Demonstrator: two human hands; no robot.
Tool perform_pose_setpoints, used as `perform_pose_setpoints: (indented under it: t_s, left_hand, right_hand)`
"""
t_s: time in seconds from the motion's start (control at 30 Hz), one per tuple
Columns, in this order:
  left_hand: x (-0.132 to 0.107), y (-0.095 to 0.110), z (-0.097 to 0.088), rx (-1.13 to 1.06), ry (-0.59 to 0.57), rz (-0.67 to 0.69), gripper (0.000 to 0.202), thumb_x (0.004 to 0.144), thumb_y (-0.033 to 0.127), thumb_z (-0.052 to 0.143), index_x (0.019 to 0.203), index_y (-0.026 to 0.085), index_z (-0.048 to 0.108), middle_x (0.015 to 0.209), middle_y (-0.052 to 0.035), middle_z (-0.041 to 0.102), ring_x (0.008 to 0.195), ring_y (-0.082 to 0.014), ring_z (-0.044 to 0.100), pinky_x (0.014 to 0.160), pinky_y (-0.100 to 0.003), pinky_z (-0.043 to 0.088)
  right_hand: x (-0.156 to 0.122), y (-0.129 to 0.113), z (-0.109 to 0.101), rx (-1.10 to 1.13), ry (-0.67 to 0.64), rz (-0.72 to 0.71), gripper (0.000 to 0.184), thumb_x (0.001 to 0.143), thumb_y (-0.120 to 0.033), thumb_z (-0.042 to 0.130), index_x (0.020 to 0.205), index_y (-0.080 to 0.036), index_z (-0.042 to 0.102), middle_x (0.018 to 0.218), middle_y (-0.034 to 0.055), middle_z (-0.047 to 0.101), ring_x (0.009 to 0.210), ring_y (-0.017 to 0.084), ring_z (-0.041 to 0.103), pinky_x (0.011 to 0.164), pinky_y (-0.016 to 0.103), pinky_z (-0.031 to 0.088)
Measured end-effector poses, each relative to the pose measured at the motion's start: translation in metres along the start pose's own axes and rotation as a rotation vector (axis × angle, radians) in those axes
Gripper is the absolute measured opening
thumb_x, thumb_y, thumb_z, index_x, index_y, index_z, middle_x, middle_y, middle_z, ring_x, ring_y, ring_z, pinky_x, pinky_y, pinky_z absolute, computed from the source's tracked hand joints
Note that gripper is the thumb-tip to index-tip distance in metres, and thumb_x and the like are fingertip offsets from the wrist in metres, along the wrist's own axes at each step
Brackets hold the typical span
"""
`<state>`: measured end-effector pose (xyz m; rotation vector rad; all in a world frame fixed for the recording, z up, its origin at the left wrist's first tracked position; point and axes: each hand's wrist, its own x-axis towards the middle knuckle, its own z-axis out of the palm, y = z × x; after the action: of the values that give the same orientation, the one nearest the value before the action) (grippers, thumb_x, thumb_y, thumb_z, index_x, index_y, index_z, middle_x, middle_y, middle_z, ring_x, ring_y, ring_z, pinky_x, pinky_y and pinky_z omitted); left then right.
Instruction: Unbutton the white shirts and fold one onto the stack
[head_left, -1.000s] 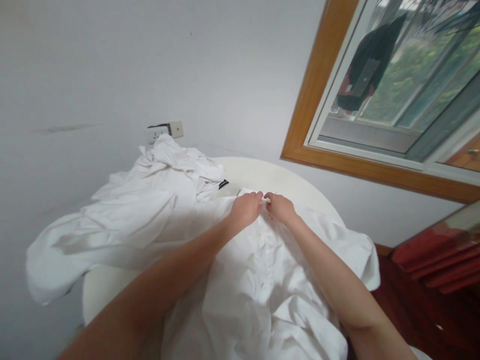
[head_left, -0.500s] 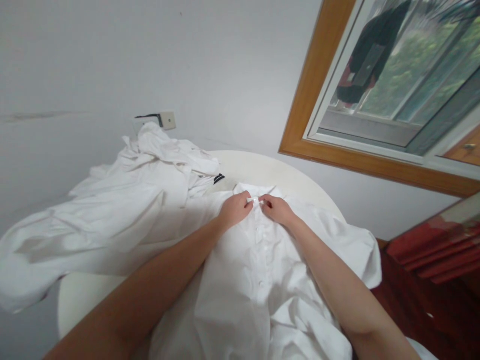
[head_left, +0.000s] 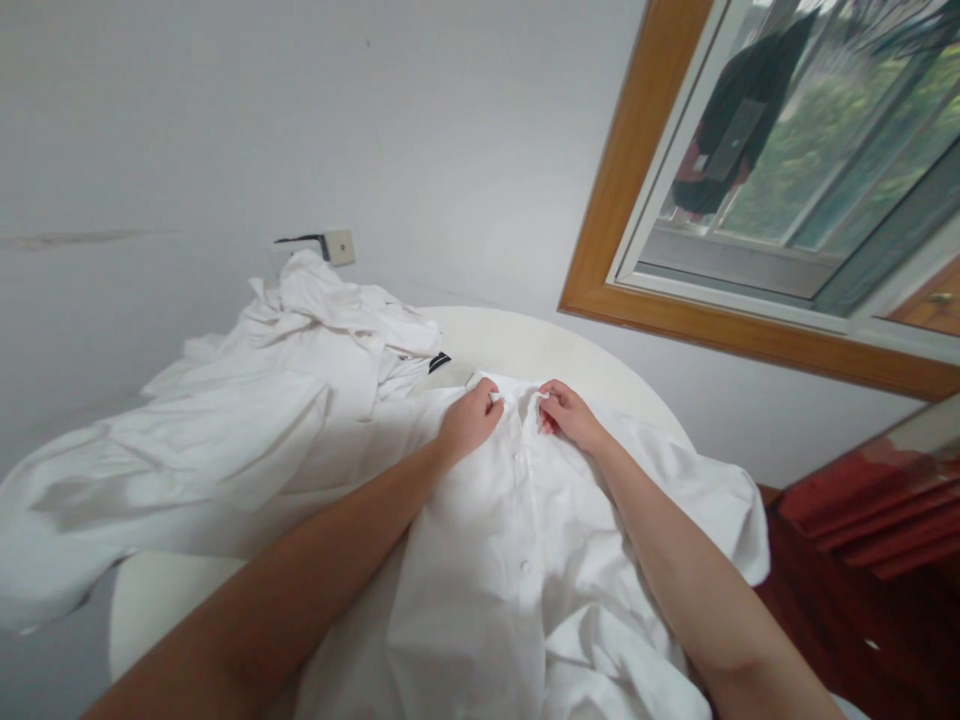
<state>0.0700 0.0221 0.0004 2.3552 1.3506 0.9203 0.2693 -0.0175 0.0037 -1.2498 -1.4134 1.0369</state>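
Observation:
A white button-front shirt [head_left: 517, 540] lies spread on a round white table [head_left: 525, 345], collar end away from me. My left hand [head_left: 469, 420] pinches the left side of the collar, fingers closed on the cloth. My right hand [head_left: 568, 412] pinches the right side of the collar a short way off, also closed on cloth. The button placket runs down between my forearms.
A heap of rumpled white garments [head_left: 247, 410] covers the table's left side and hangs over its edge. A wall socket [head_left: 337, 246] sits behind it. A wood-framed window [head_left: 750, 200] is at the right, with red-brown wooden furniture [head_left: 870, 530] below it.
My hands, which were pinched together at the top of the placket, have drawn apart to either side of the collar. The view has shifted slightly.

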Motion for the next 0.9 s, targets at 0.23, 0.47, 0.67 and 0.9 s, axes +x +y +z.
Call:
perform_pose_setpoints:
  t_s: [0.23,0.47,0.67,0.9]
  left_hand:
    - [-0.002,-0.001,0.001,-0.020,-0.028,0.063,0.016,0.086,0.028,0.048,0.100,0.024,0.054,0.068,0.0034,0.056,0.063,-0.0135,0.055,0.058,-0.024,0.036]
    - [-0.002,-0.002,0.002,-0.011,-0.031,0.089,0.017,0.085,0.027,0.049,0.101,0.024,0.055,0.071,0.0032,0.057,0.063,-0.0128,0.054,0.057,-0.024,0.036]
    - [-0.003,0.001,0.000,-0.014,-0.045,0.096,0.026,0.083,0.025,0.052,0.110,0.025,0.049,0.074,0.0038,0.057,0.065,-0.0128,0.055,0.060,-0.024,0.039]
    - [-0.004,0.002,0.002,-0.028,-0.024,0.132,0.026,0.079,0.015,0.052,0.103,0.023,0.050,0.089,-0.0003,0.060,0.079,-0.0149,0.059,0.071,-0.026,0.045]
  right_hand:
    - [0.000,-0.009,-0.012,0.520,0.160,0.070,0.019,0.067,-0.032,0.060,0.078,-0.024,0.047,0.049,-0.0114,0.045,0.043,0.008,0.045,0.044,0.018,0.039]
    - [0.004,-0.006,-0.029,0.784,0.319,0.055,0.015,0.063,-0.032,0.055,0.069,-0.024,0.044,0.052,-0.0075,0.051,0.051,0.013,0.054,0.049,0.024,0.043]
    - [0.004,0.001,-0.005,0.256,0.084,-0.004,0.020,0.066,-0.031,0.062,0.081,-0.021,0.053,0.054,-0.0084,0.052,0.048,0.009,0.045,0.046,0.021,0.032]
    - [0.005,0.010,0.007,-0.199,-0.050,-0.102,0.034,0.071,-0.037,0.058,0.101,-0.020,0.054,0.065,-0.0069,0.050,0.049,0.008,0.042,0.048,0.021,0.032]
